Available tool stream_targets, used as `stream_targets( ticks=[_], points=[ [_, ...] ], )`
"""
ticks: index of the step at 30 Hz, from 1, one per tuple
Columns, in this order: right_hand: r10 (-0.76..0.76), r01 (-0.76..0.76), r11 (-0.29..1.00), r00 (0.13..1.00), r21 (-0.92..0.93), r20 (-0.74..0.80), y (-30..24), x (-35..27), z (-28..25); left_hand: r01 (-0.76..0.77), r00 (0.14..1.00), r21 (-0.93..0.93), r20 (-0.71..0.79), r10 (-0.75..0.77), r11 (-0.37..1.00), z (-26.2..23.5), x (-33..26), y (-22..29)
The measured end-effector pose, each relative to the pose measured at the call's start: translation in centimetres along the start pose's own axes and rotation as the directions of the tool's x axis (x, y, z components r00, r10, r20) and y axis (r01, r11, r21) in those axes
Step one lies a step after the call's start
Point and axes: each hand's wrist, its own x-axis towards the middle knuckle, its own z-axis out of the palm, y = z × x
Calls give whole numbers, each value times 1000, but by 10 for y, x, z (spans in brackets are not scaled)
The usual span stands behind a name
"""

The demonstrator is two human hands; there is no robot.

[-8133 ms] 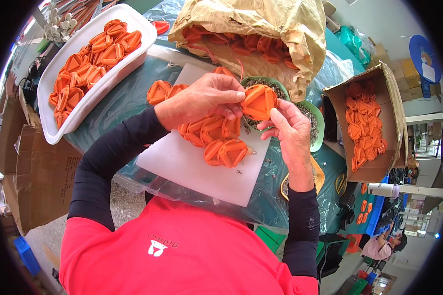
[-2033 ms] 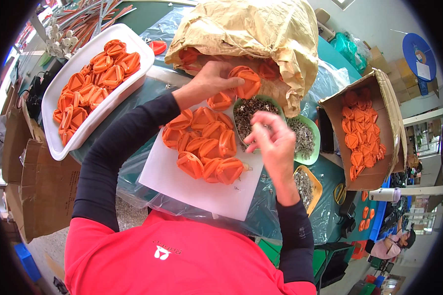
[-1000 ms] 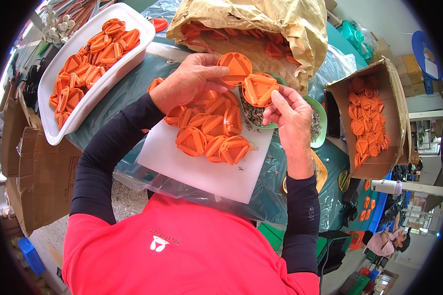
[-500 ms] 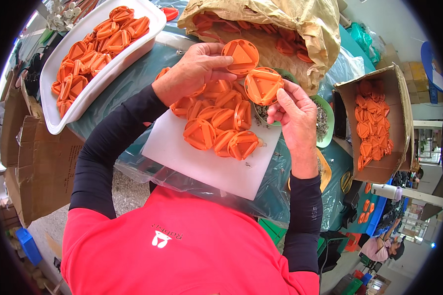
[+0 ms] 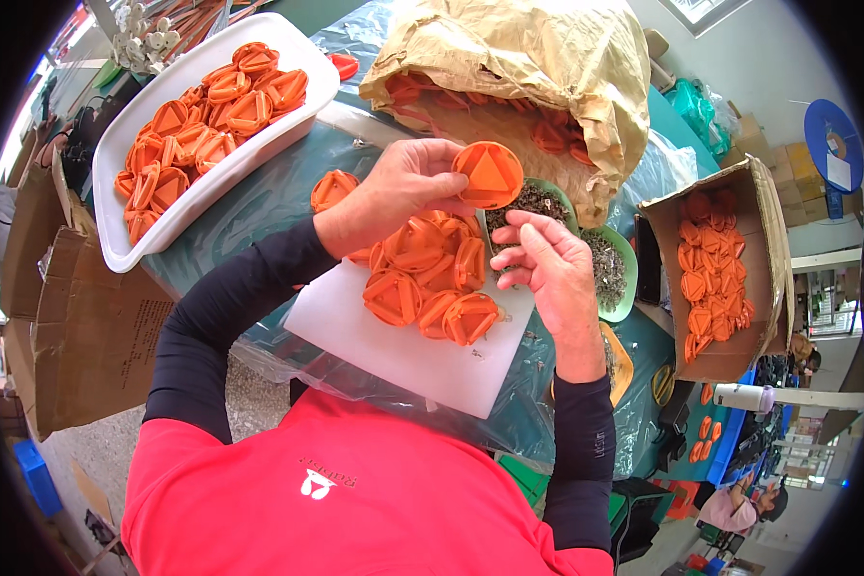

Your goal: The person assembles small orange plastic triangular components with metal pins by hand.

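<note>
My left hand (image 5: 418, 180) pinches a round orange plastic disc (image 5: 490, 176) with a raised triangle on its face, held up above the work surface. Close to its right is my right hand (image 5: 555, 274), fingers loosely curled and apart, with no disc in it; a tiny part between the fingertips could not be made out. Below both hands, a pile of similar orange discs (image 5: 418, 245) lies on a white board (image 5: 374, 341). Behind my right hand stand a green bowl of small metal parts (image 5: 568, 204) and another green bowl (image 5: 630, 278).
A white tub (image 5: 115, 235) of orange pieces stands at the left. At the back lies a brown paper sack (image 5: 509, 48) with more pieces inside. An open cardboard box (image 5: 773, 240) of orange pieces is at the right. A yellow dish (image 5: 622, 370) sits near my right forearm.
The disc that was in my right hand is no longer there, and its fingers have loosened. My left hand still holds its disc. The whole view has shifted slightly.
</note>
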Motion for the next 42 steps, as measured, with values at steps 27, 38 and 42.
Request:
stream_targets(
  ticks=[27, 38, 42],
  points=[
    [-153, 152, 988, 987, -22, -41, -10, -8, 0, -560, 732, 771, 288, 617, 305, 20, -11, -13],
    [-213, 345, 939, 566, -6, -797, -34, -62, -369, -206, 907, 978, 205, 367, -36, -53, 111, -13],
    [-159, 407, 913, 420, 29, -894, -18, -63, -372, -201, 801, 911, 364, 475, -360, -51, 136, -10]
  ],
)
